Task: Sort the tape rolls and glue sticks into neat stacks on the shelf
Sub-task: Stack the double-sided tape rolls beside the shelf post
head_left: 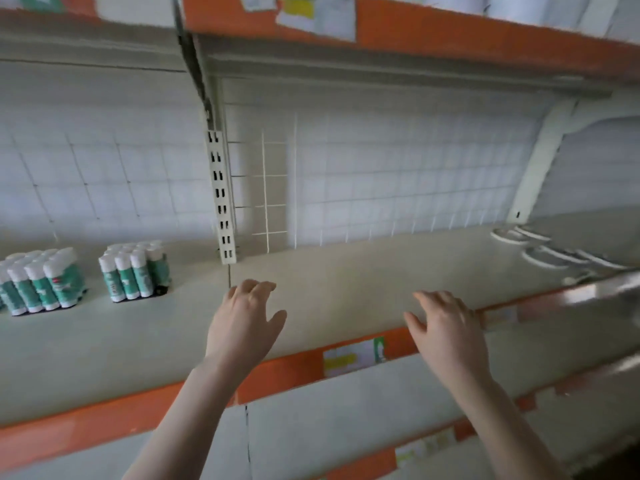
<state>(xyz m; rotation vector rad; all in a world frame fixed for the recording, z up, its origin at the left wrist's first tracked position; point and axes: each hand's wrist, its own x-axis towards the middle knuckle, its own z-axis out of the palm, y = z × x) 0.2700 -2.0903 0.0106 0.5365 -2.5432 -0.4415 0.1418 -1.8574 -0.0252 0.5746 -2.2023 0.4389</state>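
I am looking down and forward at a pale shelf (346,282) with an orange front edge (104,427), seen from a head camera. Both hands reach out over the shelf, palms down and holding nothing. My left hand (244,327) hovers near the middle of the shelf, its fingers loosely spread and slightly bent. My right hand (446,332) is off to the right, over the front edge, fingers also relaxed and a little apart; I cannot tell whether either hand touches the surface.

The glue sticks stand upright on the left part of the shelf, well apart from both hands. One pack of glue sticks (136,270), white caps over teal labels, stands just left of the slotted metal upright (221,199). A second pack of glue sticks (38,280) stands farther left, cut off by the frame edge, with a gap between the two.

At the far right, towards the back of the shelf, lie several flat white rings (540,251) that look like tape rolls, though they are blurred.

Behind the shelf runs a white wire grid (398,174). A yellow and white price label (353,355) sits on the orange edge between my two forearms. More shelves with orange edges show above and below
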